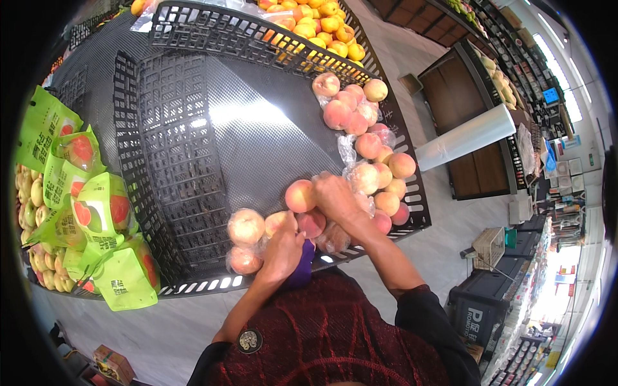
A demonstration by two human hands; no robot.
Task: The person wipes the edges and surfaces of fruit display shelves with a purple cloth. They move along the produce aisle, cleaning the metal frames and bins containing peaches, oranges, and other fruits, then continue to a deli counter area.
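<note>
My left hand (283,254) is closed beside a pale peach (279,222); what its fingers hold is hidden. Something purple (301,265) shows under that hand. My right hand (335,199) is also closed, right against a pink and yellow peach (299,195). Its curled fingers hide whatever they grip. Between the two hands sits a darker red peach (311,223). Left of my left hand, two peaches (246,226) lie in clear plastic. More peaches (368,146), several of them wrapped in clear bags, line the crate's right side.
A black slatted crate (174,225) surrounds a dark textured mat (257,145). Green fruit bags (103,212) are piled at the left. Yellow-orange fruit (322,29) fills the far end behind a black divider. A clear plastic roll (467,137) juts out at the right.
</note>
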